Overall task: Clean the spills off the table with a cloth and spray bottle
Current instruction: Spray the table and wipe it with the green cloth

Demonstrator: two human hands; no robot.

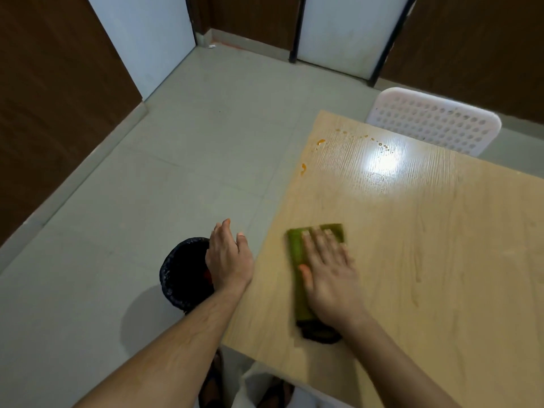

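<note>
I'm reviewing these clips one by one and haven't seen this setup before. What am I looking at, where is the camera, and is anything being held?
There is no machine: a person wears a camera on the head, looking down at their own arms. The right hand lies flat, fingers straight, pressing a green cloth onto the wooden table; it is blurred, so probably wiping. The left hand hangs open beyond the table edge, above a black bin. Orange spills remain farther off. A white chair stands behind. No spray bottle shows.

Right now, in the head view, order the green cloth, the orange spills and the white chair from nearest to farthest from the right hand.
1. Green cloth: directly under the right hand, pressed flat.
2. Orange spills: farther up the table, near its left edge.
3. White chair: beyond the table's far edge.
</note>
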